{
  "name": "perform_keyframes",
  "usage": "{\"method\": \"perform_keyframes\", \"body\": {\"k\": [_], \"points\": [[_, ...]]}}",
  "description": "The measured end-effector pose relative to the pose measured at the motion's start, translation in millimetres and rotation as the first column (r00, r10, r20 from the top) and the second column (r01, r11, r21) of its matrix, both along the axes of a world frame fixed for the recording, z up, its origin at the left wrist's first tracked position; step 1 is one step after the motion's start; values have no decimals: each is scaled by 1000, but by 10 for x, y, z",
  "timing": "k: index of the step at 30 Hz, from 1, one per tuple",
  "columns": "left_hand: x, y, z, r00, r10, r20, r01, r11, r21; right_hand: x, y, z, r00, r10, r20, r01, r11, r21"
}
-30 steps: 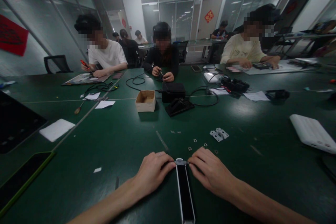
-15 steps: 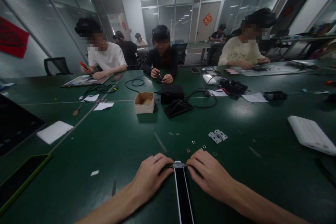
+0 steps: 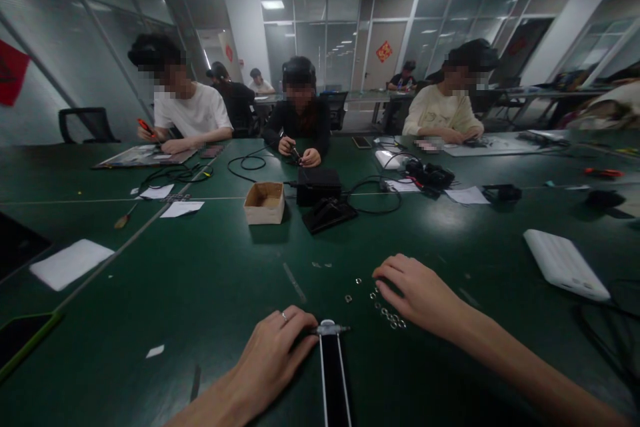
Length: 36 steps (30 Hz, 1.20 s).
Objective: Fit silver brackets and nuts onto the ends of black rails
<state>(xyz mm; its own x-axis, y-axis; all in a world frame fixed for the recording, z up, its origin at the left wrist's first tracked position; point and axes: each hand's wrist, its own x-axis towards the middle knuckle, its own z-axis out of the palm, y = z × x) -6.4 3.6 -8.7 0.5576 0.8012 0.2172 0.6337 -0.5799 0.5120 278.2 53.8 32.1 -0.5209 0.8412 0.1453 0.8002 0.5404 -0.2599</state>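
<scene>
My left hand [image 3: 273, 353] rests on the green table with its fingertips at the metal end piece [image 3: 327, 328] of a long black bar with silver edges [image 3: 333, 377]. My right hand [image 3: 413, 293] is curled and lies farther forward, apart from the bar. Just left of its fingers, small metal rings [image 3: 386, 313] lie in a loose curved row. A few more rings [image 3: 350, 290] are scattered nearby. The metal bracket is not in view, and my right hand may cover it.
Ahead stand a cardboard box [image 3: 264, 203], a black power unit [image 3: 319, 187] and a black stand [image 3: 327, 215] with cables. A white power bank [image 3: 565, 265] lies right. Several co-workers [image 3: 300, 107] sit across the table, working with their hands among papers and tools.
My right hand has left the bar's end and moved forward and right over the rings. The rings now lie in a row, and the metal bracket no longer shows.
</scene>
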Motion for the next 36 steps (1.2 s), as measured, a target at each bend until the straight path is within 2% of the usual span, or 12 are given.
{"method": "perform_keyframes", "body": {"k": [4,9,16,20,24,29,32,36], "points": [[-10,-3,-6,1000,-12,-2,12,1000,-5,125,70,55,999,12,46,-3,981,-196],[-12,-11,7,1000,-14,4,14,1000,3,81,43,91,998,56,42,-43,964,-262],[11,-6,30,1000,-16,-7,16,1000,4,-88,121,-37,996,72,51,-61,981,-183],[19,-12,55,1000,-3,-21,4,1000,14,-131,129,-20,983,90,158,-74,991,-110],[21,-24,77,999,1,-34,-1,1000,10,-108,99,46,987,22,159,10,980,-199],[34,-28,76,999,9,-44,-9,1000,6,-87,96,89,990,-107,86,132,919,-372],[40,-31,80,999,8,-42,-7,1000,15,-96,75,123,984,-135,114,170,894,-415],[40,-40,98,999,8,-46,-7,1000,15,-86,34,118,986,-143,88,167,887,-430]]}}
